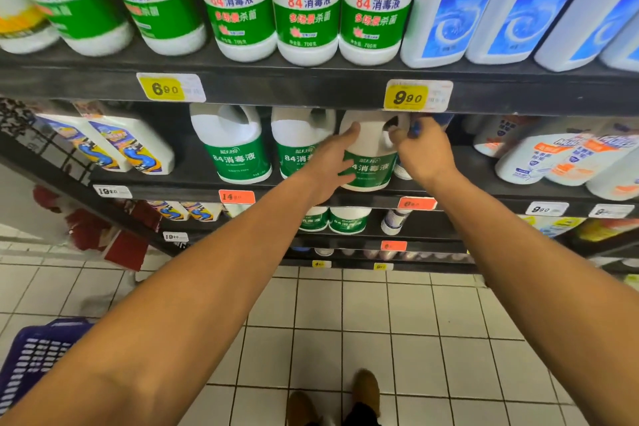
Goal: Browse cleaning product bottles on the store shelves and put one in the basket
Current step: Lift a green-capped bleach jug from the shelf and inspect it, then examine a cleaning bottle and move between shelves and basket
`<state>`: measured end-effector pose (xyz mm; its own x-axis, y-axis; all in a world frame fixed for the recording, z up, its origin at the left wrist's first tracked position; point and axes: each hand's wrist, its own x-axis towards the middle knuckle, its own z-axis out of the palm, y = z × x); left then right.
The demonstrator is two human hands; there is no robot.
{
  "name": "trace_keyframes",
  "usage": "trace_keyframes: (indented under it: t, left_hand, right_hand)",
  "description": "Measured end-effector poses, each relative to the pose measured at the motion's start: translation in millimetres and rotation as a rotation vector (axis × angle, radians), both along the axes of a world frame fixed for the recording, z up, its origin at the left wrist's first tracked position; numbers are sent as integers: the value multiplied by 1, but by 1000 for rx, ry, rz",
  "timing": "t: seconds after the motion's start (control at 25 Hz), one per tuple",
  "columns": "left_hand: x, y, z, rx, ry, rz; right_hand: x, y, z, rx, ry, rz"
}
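Note:
A white jug with a green label [371, 162] stands on the second shelf, third in a row of like jugs. My left hand [330, 166] lies against its left side with fingers stretched up to its shoulder. My right hand [420, 152] curls its fingers through the jug's handle at the top right. A purple plastic basket [33, 361] hangs at the lower left, partly hidden behind my left forearm.
Orange-and-green Mr Muscle bottles [304, 3] and blue-and-white bottles [446, 7] fill the top shelf. Two more green-label jugs [230, 145] stand left of the gripped one. Yellow price tags [416, 97] hang on the dark shelf edge just above my hands. White floor tiles lie below.

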<state>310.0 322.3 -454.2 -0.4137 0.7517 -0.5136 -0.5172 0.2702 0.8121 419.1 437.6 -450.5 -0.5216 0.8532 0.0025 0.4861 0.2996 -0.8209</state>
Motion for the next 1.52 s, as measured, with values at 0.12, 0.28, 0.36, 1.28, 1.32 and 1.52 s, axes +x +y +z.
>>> trace_keyframes:
  t: [0.12, 0.28, 0.36, 1.28, 1.32, 1.52]
  left_hand:
    - [-2, 0, 2, 26, -29, 5]
    - [-4, -24, 7, 37, 1, 4]
    - [-2, -48, 13, 47, 35, 37]
    - [-243, -392, -3, -198, 48, 456]
    - [-254, -397, -4, -213, 56, 439]
    - [-288, -422, -14, -227, 69, 337]
  right_hand:
    - [0, 1, -1, -58, 21, 27]
    - [7, -7, 3, -85, 98, 41]
    - [16, -16, 4, -87, 145, 0]
    - [-349, -266, -19, -84, -166, 377]
    - [-358, -263, -24, -47, -215, 363]
    - [-379, -264, -42, -162, -261, 381]
